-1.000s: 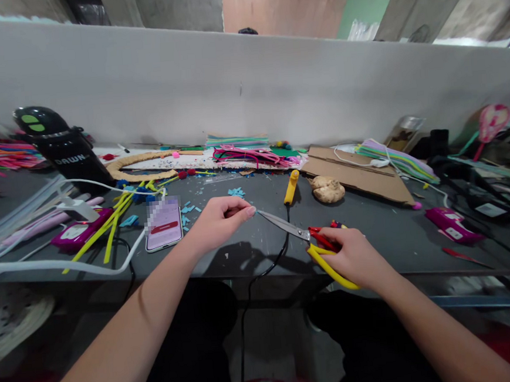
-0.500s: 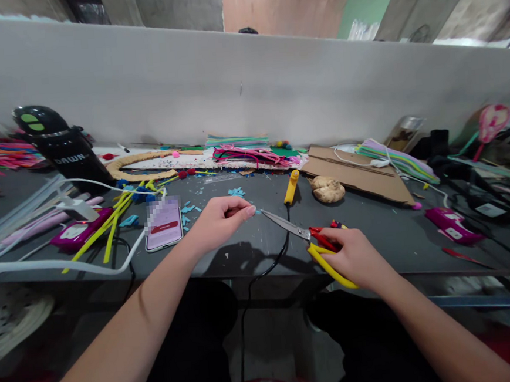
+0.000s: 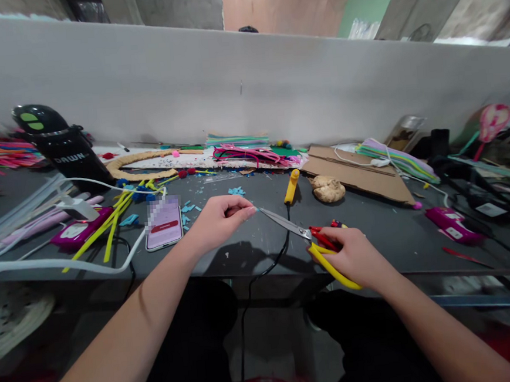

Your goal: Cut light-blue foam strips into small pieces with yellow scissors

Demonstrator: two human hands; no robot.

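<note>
Between thumb and fingertips, my left hand pinches a small light-blue piece, mostly hidden by the fingers. My right hand is closed around the red and yellow handles of a pair of scissors. The scissor tips point left and lie right at the blue piece; the blades look nearly together. Behind my left hand, small blue cut pieces lie on the grey table. More blue bits are scattered beside the phone.
A yellow-handled tool with a black cord stands near a tan lump. Cardboard lies at the back right. On the left are a black bottle, yellow pipe cleaners and a white cable. A purple device sits at right.
The scissors' yellow handle has shifted slightly down and right in my right hand. My left hand has hardly moved and keeps its pinch.
</note>
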